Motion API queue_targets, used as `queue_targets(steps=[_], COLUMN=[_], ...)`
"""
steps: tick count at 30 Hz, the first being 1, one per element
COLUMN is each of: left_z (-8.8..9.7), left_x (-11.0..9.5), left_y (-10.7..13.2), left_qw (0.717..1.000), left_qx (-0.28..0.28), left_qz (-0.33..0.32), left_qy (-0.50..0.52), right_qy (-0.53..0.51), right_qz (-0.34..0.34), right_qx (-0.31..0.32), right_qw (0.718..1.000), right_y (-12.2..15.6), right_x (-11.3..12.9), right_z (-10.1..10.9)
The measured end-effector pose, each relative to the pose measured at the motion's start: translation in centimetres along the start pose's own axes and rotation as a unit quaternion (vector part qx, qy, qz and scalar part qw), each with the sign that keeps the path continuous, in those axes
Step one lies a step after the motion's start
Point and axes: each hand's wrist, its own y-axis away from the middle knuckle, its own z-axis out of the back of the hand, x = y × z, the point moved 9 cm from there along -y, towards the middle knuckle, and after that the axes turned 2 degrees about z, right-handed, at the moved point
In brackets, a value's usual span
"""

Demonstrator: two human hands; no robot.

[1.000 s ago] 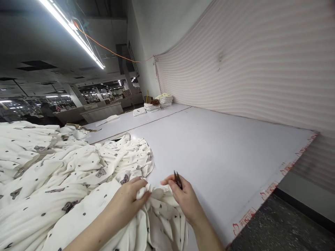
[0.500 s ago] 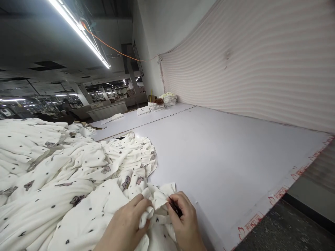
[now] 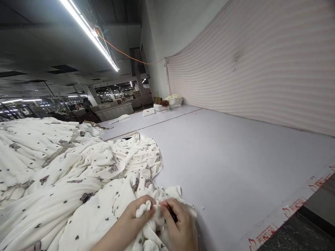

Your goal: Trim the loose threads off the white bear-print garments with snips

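Note:
A big heap of white fabric (image 3: 65, 174) printed with small dark motifs covers the left of a white table (image 3: 235, 157). At the bottom centre, my left hand (image 3: 137, 214) pinches a bunched fold of that fabric. My right hand (image 3: 179, 226) is closed round small dark thread snips (image 3: 172, 213), whose tip lies against the same fold. Both hands touch the cloth close together.
A pale striped sheet (image 3: 261, 69) hangs along the right behind the table. Stacks of folded white cloth (image 3: 167, 103) sit at the table's far end. The table's near right edge (image 3: 288, 209) bears red markings. Other work tables and a person stand far off at the left.
The view has swung left and tilted up. Both hands have drawn closer together on the fold, and the snips have come down from pointing upward to lying against the cloth.

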Motion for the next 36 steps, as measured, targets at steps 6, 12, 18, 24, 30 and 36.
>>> queue_targets(steps=[6, 12, 18, 24, 30, 36], left_z=[-0.3, 0.5, 0.2, 0.2, 0.3, 0.0], left_x=[0.0, 1.6, 0.9, -0.5, -0.1, 0.1], left_y=[-0.1, 0.1, 0.3, 0.6, 0.8, 0.7], left_qw=[0.999, 0.996, 0.996, 0.991, 0.993, 0.997], left_qx=[-0.016, -0.067, -0.076, -0.107, -0.102, -0.07], left_qz=[-0.026, 0.003, -0.01, -0.039, -0.034, -0.022], left_qy=[-0.031, 0.061, 0.046, -0.064, -0.042, -0.013], right_qy=[0.018, -0.017, 0.034, 0.034, -0.027, 0.016], right_qz=[-0.062, -0.072, -0.05, -0.067, -0.113, -0.112], right_qx=[0.001, 0.004, 0.007, 0.052, 0.072, 0.123], right_qw=[0.998, 0.997, 0.998, 0.996, 0.991, 0.986], right_y=[0.0, 0.2, 0.8, 0.1, 0.7, 0.9], right_x=[-0.5, -1.1, -0.9, -0.5, -2.3, -2.0], right_z=[-0.5, 0.6, 1.1, 0.3, 0.8, 0.3])
